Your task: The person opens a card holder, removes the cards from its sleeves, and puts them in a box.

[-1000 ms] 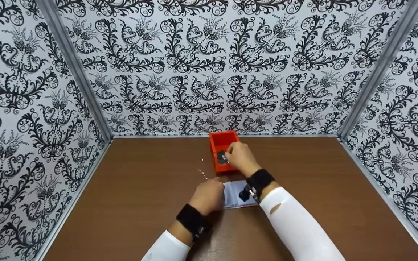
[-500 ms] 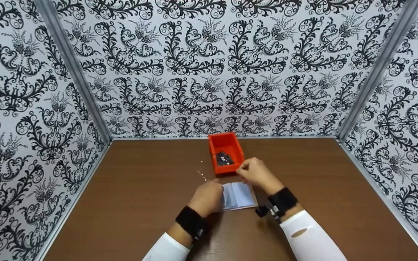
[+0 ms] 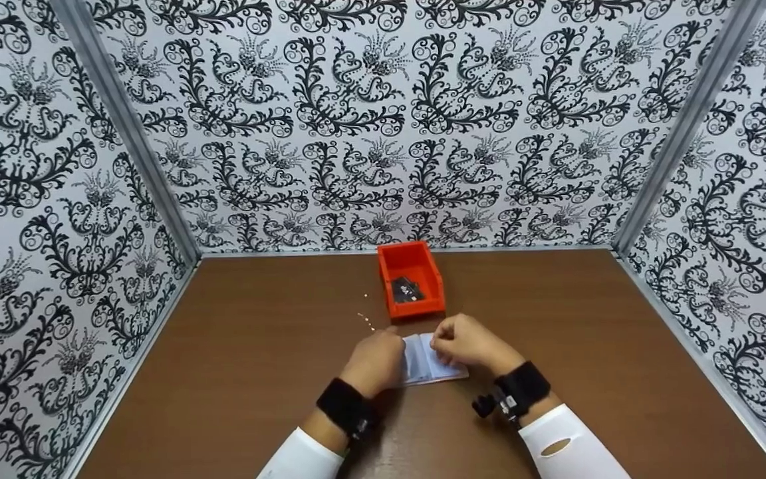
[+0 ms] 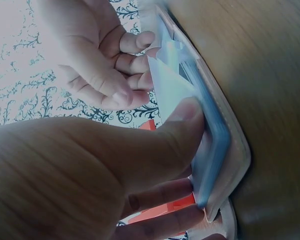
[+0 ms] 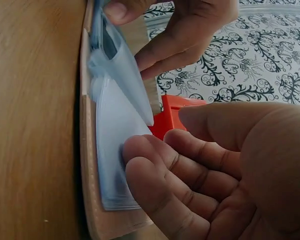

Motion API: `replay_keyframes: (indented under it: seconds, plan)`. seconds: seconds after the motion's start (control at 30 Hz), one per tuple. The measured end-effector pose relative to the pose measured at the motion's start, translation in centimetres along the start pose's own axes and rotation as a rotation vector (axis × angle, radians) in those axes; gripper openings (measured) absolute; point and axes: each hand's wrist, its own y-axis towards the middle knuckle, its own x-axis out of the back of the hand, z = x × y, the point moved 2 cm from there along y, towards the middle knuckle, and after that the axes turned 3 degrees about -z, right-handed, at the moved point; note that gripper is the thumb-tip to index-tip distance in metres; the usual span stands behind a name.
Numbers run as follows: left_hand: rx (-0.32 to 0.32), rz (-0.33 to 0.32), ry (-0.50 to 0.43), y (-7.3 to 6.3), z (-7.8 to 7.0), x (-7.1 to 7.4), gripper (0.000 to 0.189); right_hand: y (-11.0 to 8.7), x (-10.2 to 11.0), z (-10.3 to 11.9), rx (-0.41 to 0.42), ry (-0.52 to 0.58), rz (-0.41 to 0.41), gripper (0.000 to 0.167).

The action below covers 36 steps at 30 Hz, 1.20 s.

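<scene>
A card holder (image 3: 417,362) with a beige-pink cover lies spread on the table, its clear plastic sleeves (image 5: 115,145) showing. My left hand (image 3: 375,359) grips its left side; in the left wrist view the thumb (image 4: 182,120) presses on the stacked sleeves with fingers behind them. One sleeve stands partly lifted, its pocket gaping at the edge. Over the right-hand page is my right hand (image 3: 469,342), fingers loosely bent and fingertips (image 5: 140,150) right at the sleeves. Between its thumb and fingers nothing shows in the right wrist view.
Just beyond the card holder stands a red plastic bin (image 3: 416,310), with dark cards (image 3: 406,291) bearing white print inside. Several tiny pale bits (image 3: 366,320) lie on the brown table (image 3: 276,319) left of the bin. Patterned walls (image 3: 383,133) enclose the back and sides.
My right hand has come out of the red bin and moved back toward me to the card holder's right page. The left hand keeps its grip on the left side.
</scene>
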Motion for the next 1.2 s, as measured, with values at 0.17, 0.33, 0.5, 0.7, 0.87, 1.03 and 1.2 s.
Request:
replay_keyframes:
  seconds: [0.17,0.33,0.5,0.7,0.87,1.03,1.2]
  plan:
    - [0.003,0.013,0.001,0.06,0.03,0.12,0.006,-0.13,-0.04,-0.33,0.007,-0.032,-0.015,0.016]
    - [0.02,0.032,-0.03,0.24,0.51,-0.04,0.015,-0.03,-0.04,-0.57,0.0,-0.05,-0.047,0.015]
    - [0.011,0.061,-0.039,0.4,0.74,-0.2,0.023,-0.18,-0.12,-0.51,-0.012,-0.068,-0.046,0.013]
    - [-0.018,0.062,-0.043,0.2,0.71,0.06,0.021,-0.2,-0.22,-0.74,-0.014,-0.069,-0.052,0.011]
    - [-0.018,0.064,-0.032,0.05,0.57,0.31,0.017,-0.24,-0.39,-0.84,-0.026,-0.063,-0.062,0.011]
    - [-0.008,0.054,-0.036,0.13,0.45,0.52,0.019,-0.19,-0.42,-0.88,-0.033,-0.056,-0.065,0.011]
    - [-0.003,0.042,-0.059,0.28,0.6,0.47,0.022,-0.15,-0.38,-0.87,-0.029,-0.038,-0.065,0.013]
